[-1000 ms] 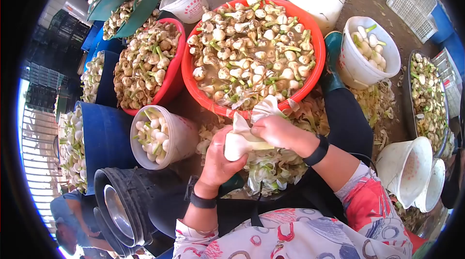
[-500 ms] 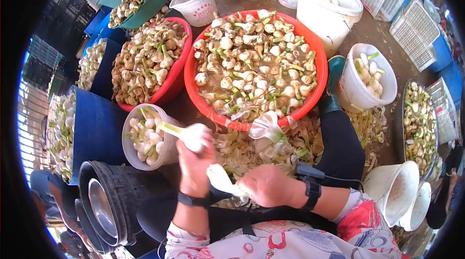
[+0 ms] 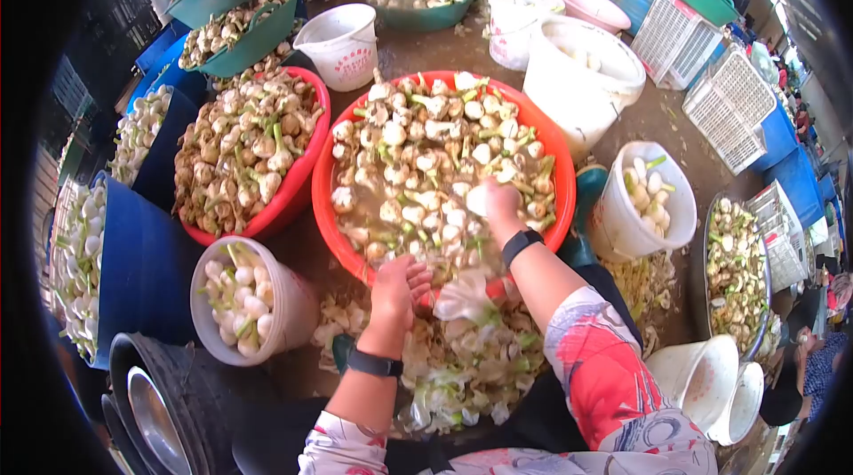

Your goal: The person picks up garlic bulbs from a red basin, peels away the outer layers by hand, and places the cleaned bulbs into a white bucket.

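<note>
A wide red basin (image 3: 322, 208) holds garlic bulbs (image 3: 426, 133) with stems in murky water. My right hand (image 3: 505, 204) reaches over its right part, fingers closed round a white garlic bulb (image 3: 478, 199). At the basin's front rim, my left hand (image 3: 395, 293) is empty, with its fingers stretched out and slightly apart. Below and between my hands lies a heap of garlic peels (image 3: 471, 364), a pale loose peel (image 3: 466, 297) on top against the rim. Left of my left hand stands a white bucket (image 3: 298, 311) with peeled bulbs.
Another red basin (image 3: 315, 124) heaped with unpeeled garlic stands at left, beside a blue barrel (image 3: 147, 271) of peeled bulbs. At right are a white bucket (image 3: 613, 217) with bulbs and a dark-rimmed tub (image 3: 711, 262). Black buckets (image 3: 209, 386) stand at lower left.
My left hand no longer holds the peeled garlic bulb and has opened. My right hand has left the peel strip and moved forward into the basin, onto a bulb. The view has shifted.
</note>
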